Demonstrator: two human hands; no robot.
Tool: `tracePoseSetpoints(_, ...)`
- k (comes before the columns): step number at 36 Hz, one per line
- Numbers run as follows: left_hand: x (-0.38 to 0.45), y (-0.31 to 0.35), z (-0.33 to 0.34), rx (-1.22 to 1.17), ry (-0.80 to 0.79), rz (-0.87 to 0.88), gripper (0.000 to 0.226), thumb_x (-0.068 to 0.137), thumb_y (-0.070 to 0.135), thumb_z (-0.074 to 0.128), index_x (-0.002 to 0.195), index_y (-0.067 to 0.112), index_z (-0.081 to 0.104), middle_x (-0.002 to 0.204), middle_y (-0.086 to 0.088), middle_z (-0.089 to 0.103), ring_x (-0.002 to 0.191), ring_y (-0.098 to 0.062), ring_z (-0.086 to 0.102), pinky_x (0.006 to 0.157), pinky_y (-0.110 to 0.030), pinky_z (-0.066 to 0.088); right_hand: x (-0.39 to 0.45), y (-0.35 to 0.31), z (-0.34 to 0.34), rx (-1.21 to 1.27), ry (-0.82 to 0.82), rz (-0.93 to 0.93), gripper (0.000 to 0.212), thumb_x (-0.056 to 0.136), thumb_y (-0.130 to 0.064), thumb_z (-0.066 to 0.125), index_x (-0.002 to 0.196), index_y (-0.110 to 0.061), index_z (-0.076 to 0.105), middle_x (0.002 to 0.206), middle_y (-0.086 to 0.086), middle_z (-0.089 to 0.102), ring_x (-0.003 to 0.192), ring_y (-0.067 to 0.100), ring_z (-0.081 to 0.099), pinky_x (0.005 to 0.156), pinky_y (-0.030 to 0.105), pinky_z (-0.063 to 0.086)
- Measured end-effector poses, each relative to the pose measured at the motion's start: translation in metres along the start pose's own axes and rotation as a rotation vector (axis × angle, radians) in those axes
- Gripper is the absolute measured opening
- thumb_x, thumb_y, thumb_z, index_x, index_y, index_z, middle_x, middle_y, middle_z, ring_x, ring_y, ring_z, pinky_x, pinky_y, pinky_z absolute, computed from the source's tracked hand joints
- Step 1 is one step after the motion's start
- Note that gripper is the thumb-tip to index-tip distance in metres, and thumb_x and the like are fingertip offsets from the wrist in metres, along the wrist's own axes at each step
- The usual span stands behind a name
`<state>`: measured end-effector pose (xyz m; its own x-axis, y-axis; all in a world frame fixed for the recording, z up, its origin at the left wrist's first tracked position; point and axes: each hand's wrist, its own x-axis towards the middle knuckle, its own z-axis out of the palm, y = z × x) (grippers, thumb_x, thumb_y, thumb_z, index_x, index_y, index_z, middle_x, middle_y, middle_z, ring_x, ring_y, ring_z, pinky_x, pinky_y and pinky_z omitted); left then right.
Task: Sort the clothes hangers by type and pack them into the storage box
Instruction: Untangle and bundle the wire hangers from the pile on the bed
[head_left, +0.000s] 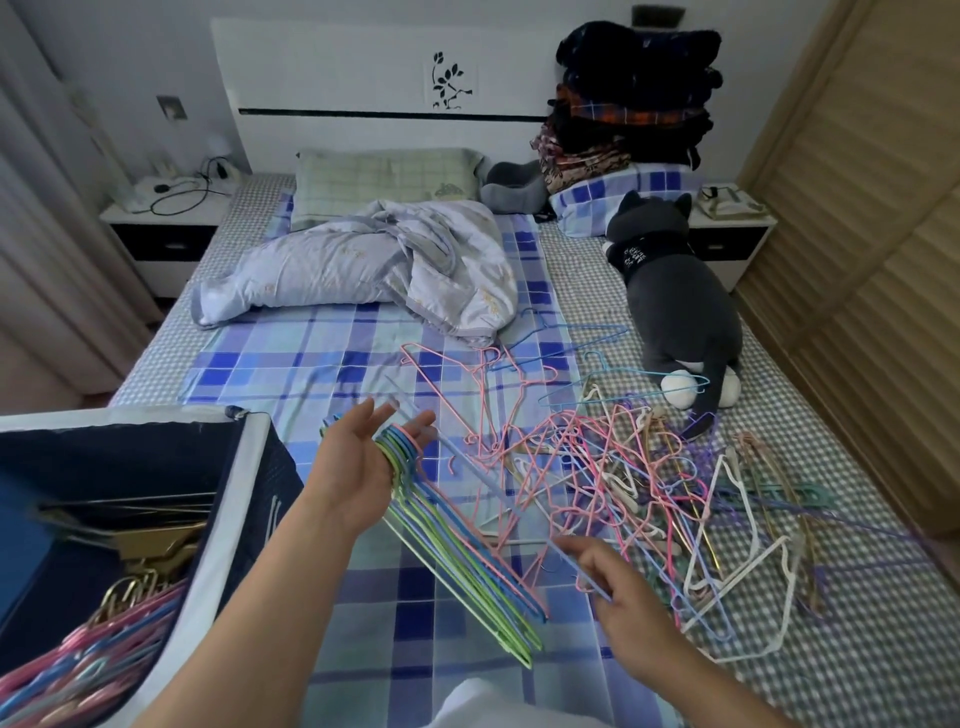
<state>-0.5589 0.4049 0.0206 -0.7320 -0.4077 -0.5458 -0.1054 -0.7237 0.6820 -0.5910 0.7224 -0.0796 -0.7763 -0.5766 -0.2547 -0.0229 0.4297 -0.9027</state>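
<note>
Though blurry, plush cat (675, 291) seemingly against hanger tangle (613, 457).

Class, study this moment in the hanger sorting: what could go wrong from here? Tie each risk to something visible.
1. The hanger bundle hangs loosely on the left hand, fingers straight, and could slide off.
2. The blue hanger pinched by the right hand may snag the tangled pile.

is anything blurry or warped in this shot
Head view: the right hand and the thin hanger it pinches are smeared by motion blur; the wardrobe at the right edge bows from wide-angle distortion; the light is soft and even, with no glare.
</note>
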Motion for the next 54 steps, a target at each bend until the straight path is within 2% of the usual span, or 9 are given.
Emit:
tracePoseSetpoints(4,0.0,-0.002,0.0,-0.029,0.002,0.021,0.045,0.107,0.039,0.042,0.141,0.01,0.05,0.119,-0.026,0.071,0.105,-0.037,0.073,0.109,-0.049,0.041,0.007,-0.002,0.0,-0.028,-0.012,0.015,0.086,0.08,0.029,0.031,0.111,-0.043,0.065,0.119,-0.039,0.055,0.116,-0.017,0.046,0.095,0.002,0.032)
tracePoseSetpoints(8,-0.005,0.001,0.003,-0.07,0.006,0.041,0.047,0.106,0.037,0.043,0.143,0.008,0.048,0.118,-0.028,0.071,0.104,-0.038,0.073,0.109,-0.05,0.042,0.015,0.013,-0.002,-0.057,-0.059,0.085,0.078,0.078,0.03,0.032,0.123,-0.025,0.064,0.125,-0.031,0.059,0.119,-0.02,0.045,0.107,0.018,0.035)
tracePoseSetpoints(17,-0.015,0.006,0.009,-0.029,-0.05,0.026,0.039,0.104,0.024,0.05,0.14,0.009,0.054,0.118,-0.022,0.073,0.104,-0.031,0.074,0.102,-0.048,0.049,0.024,0.02,-0.005,-0.143,-0.106,0.146,0.076,0.08,0.027,0.032,0.114,-0.035,0.059,0.129,-0.024,0.056,0.114,-0.027,0.045,0.088,-0.001,0.034)
tracePoseSetpoints(23,-0.006,-0.012,0.008,0.145,-0.039,0.027,0.036,0.1,0.004,0.055,0.134,0.015,0.059,0.112,-0.01,0.077,0.101,-0.02,0.075,0.088,-0.033,0.053,0.035,0.029,-0.008,-0.279,-0.194,0.183,0.071,0.087,0.01,0.049,0.122,-0.052,0.047,0.146,-0.006,0.043,0.132,0.014,0.044,0.102,0.025,0.043)
tracePoseSetpoints(28,0.006,-0.03,0.011,0.189,0.011,-0.032,0.032,0.099,-0.001,0.057,0.128,0.013,0.064,0.116,-0.01,0.076,0.107,-0.022,0.073,0.094,-0.036,0.053,0.052,0.027,-0.041,-0.315,-0.378,0.317,0.084,0.086,-0.033,0.078,0.154,-0.035,0.029,0.154,-0.006,0.038,0.14,0.014,0.04,0.11,0.031,0.04)
tracePoseSetpoints(33,0.015,-0.046,0.032,0.242,0.052,-0.071,0.028,0.098,-0.001,0.058,0.122,0.012,0.065,0.113,-0.012,0.076,0.107,-0.021,0.072,0.106,-0.043,0.048,0.088,0.02,-0.099,-0.33,-0.191,0.443,0.054,0.096,-0.024,0.066,0.145,-0.02,0.044,0.135,-0.002,0.052,0.107,0.013,0.055,0.084,0.028,0.05)
tracePoseSetpoints(43,0.071,-0.086,0.109,0.315,0.274,-0.002,0.021,0.104,0.007,0.046,0.112,0.005,0.065,0.092,-0.017,0.074,0.09,-0.027,0.071,0.1,-0.049,0.049,0.211,0.068,-0.243,-0.465,-0.004,0.562,0.03,0.094,-0.021,0.06,0.12,-0.007,0.062,0.117,0.015,0.065,0.095,0.026,0.064,0.085,0.04,0.054)
tracePoseSetpoints(50,0.119,-0.108,0.153,0.305,0.451,0.02,0.026,0.094,0.02,0.062,0.114,0.007,0.071,0.09,-0.018,0.071,0.086,-0.035,0.069,0.102,-0.05,0.048,0.331,0.125,-0.303,-0.538,0.032,0.52,0.03,0.094,-0.011,0.053,0.118,-0.001,0.068,0.118,0.019,0.068,0.109,0.035,0.064,0.094,0.038,0.054)
tracePoseSetpoints(54,0.144,-0.12,0.173,0.299,0.517,0.022,0.023,0.097,0.019,0.06,0.114,0.006,0.069,0.076,-0.011,0.075,0.087,-0.031,0.069,0.079,-0.039,0.052,0.373,0.165,-0.329,-0.545,0.044,0.558,0.029,0.094,-0.022,0.059,0.114,-0.003,0.069,0.116,0.016,0.068,0.111,0.034,0.063,0.083,0.03,0.048)
